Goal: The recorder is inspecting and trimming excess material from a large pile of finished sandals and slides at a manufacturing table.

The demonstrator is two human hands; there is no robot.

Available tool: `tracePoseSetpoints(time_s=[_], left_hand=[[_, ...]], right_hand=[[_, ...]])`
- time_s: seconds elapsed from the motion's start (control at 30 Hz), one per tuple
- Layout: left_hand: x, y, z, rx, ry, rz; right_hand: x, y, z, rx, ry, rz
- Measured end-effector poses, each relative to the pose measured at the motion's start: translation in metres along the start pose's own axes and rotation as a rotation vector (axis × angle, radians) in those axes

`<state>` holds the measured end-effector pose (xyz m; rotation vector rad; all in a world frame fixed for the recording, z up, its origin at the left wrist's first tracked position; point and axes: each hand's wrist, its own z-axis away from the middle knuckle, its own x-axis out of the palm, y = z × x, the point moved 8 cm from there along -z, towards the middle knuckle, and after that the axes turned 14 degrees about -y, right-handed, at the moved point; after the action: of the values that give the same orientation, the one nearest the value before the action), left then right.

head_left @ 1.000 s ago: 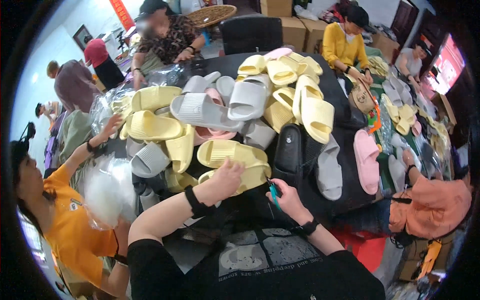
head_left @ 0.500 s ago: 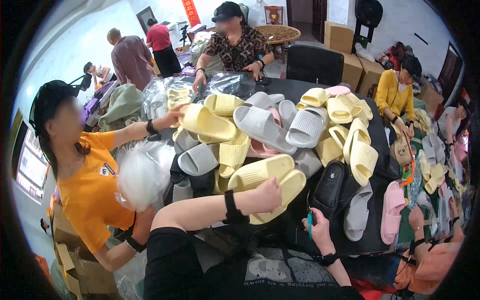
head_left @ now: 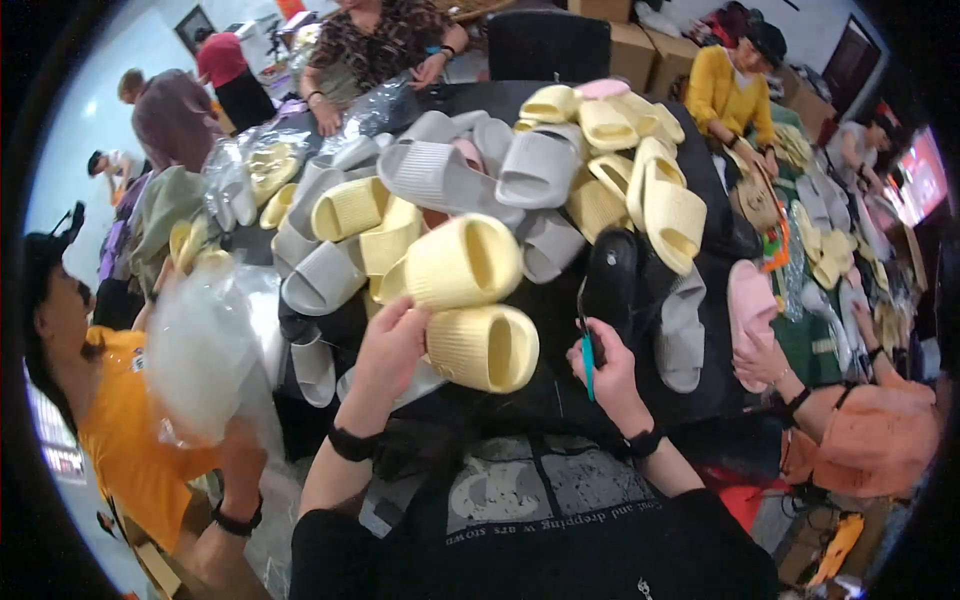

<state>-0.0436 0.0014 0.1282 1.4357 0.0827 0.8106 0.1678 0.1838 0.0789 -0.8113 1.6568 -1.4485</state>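
Yellow slippers (head_left: 470, 310) now lifted, upright

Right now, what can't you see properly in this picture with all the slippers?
- Head view: the left hand holds a pair of yellow slippers; its fingers behind them are hidden.
- The right hand grips a small teal-handled tool; the tool is too small and too covered to tell its kind.
- The table is mostly buried under the slipper pile.
- The clear plastic bag at the left is blurred.
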Motion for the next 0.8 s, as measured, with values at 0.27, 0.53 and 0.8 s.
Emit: tracePoseSetpoints(time_s=[0.27,0.53,0.8], left_hand=[[-0.001,-0.001,0.028,0.195,0.020,0.453],[-0.005,-0.024,0.034,0.285,0.093,0.504],[0.000,-0.045,0.033,0.287,0.045,0.523]], right_hand=[[0.019,-0.064,-0.002,-0.117,-0.218,0.283],[0.036,-0.037,-0.010,0.049,-0.297,0.368],[0.042,-0.033,-0.015,0.019,-0.312,0.427]])
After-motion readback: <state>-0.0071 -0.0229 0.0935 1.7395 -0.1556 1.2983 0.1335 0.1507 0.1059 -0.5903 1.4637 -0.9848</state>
